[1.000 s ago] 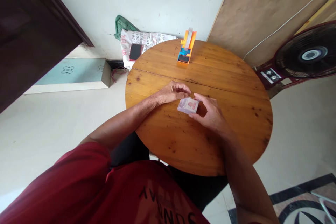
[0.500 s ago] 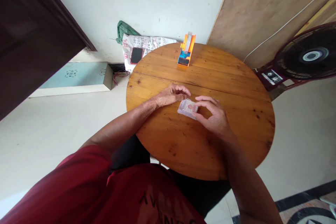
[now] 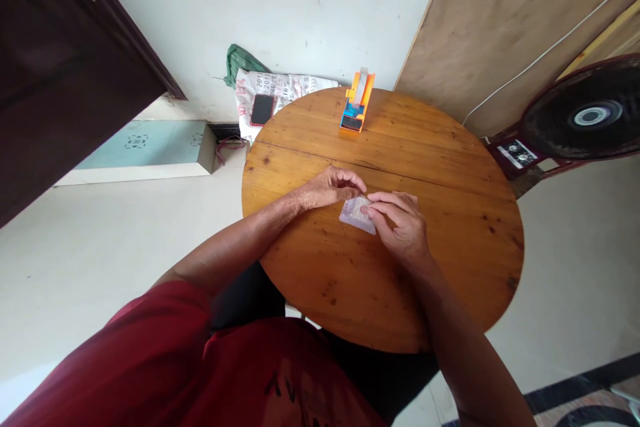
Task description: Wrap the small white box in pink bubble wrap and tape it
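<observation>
A small flat packet (image 3: 357, 215), whitish and pale purple with a reddish mark, rests on the round wooden table (image 3: 330, 283). It looks wrapped in clear plastic. At its upper left edge is my left hand (image 3: 333, 188), fingers curled and the thumb against the packet's rim. My right hand (image 3: 404, 221) comes in from the right, thumb and forefinger pinched together over the packet's upper right part. Those fingertips hide some of the packet, and whatever lies between them is too small to make out.
An orange and blue tape dispenser (image 3: 357, 101) stands at the table's far edge. Beyond the left edge lie a phone (image 3: 262, 110), a printed white sack (image 3: 290, 83) and a green bag (image 3: 245, 63). A dark red fan (image 3: 585, 113) is at right.
My right hand has moved slightly left over the packet, and its spread fingers have closed into a pinch. The left hand keeps its place by the packet. The view has tilted slightly.
</observation>
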`<state>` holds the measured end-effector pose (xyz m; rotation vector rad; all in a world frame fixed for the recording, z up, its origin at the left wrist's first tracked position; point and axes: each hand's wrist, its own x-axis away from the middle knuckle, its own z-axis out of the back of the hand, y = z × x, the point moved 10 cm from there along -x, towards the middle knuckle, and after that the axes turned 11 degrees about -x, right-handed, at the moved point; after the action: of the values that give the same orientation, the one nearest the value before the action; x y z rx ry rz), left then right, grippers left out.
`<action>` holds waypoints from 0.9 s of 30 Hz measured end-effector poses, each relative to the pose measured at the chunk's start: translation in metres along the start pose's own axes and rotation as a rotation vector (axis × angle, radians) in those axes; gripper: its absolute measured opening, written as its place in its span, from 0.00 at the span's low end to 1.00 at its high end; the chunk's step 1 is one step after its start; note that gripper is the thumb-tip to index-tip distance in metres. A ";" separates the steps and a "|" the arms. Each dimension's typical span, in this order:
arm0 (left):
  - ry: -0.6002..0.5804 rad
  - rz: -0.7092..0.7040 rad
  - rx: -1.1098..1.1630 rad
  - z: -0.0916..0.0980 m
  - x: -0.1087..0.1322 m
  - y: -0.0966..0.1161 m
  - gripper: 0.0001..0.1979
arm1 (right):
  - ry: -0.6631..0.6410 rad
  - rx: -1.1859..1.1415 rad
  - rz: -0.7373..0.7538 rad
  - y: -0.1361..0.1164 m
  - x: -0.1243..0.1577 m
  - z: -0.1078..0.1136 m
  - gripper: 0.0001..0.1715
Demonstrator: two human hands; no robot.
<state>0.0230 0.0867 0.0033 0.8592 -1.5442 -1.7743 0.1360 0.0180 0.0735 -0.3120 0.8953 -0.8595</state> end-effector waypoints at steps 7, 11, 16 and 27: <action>-0.017 0.004 -0.027 0.001 0.000 0.001 0.11 | -0.016 -0.059 -0.066 0.004 -0.002 -0.002 0.14; -0.063 0.028 -0.070 -0.001 0.002 0.004 0.11 | -0.031 -0.083 -0.109 0.009 0.000 -0.005 0.15; -0.073 0.038 -0.010 -0.004 0.004 0.007 0.16 | -0.039 -0.117 -0.128 0.011 0.000 -0.006 0.15; -0.120 0.017 -0.003 -0.011 0.004 0.009 0.17 | -0.072 -0.183 -0.185 0.020 0.003 -0.012 0.14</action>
<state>0.0296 0.0762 0.0109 0.7471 -1.6196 -1.8447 0.1377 0.0300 0.0529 -0.5888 0.8888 -0.9322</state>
